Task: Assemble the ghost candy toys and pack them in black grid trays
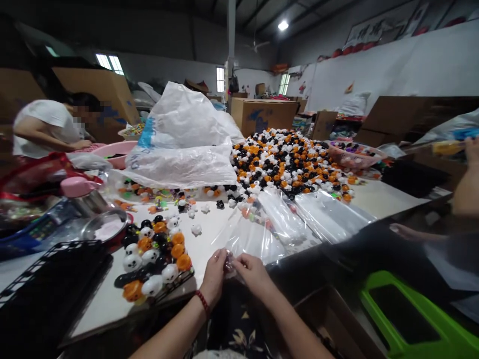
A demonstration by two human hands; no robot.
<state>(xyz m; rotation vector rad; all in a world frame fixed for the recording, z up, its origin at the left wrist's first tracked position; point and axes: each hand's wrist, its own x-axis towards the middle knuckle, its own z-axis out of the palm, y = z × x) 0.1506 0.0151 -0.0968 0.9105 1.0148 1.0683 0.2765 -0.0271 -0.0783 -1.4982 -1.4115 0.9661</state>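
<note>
Both hands meet at the table's front edge, pinching the near end of a clear plastic bag (249, 239). My left hand (214, 273), with a red bead bracelet at its wrist, has thumb and fingers closed on the bunched film. Beside it my right hand (251, 271) grips the same film with its fingertips. The bag spreads away over the white table. To the left, a black rack (175, 286) carries orange, white and black toy heads (152, 257) in rows. More clear bags (329, 214) lie flat at the right.
Behind the bags rises a large heap of orange, black and white toy pieces (284, 162), beside a white sack (183, 134). A steel bowl (107, 227) and pink-lidded flask (84, 192) stand left. A green plastic stool (411, 319) is lower right. Other people work at both sides.
</note>
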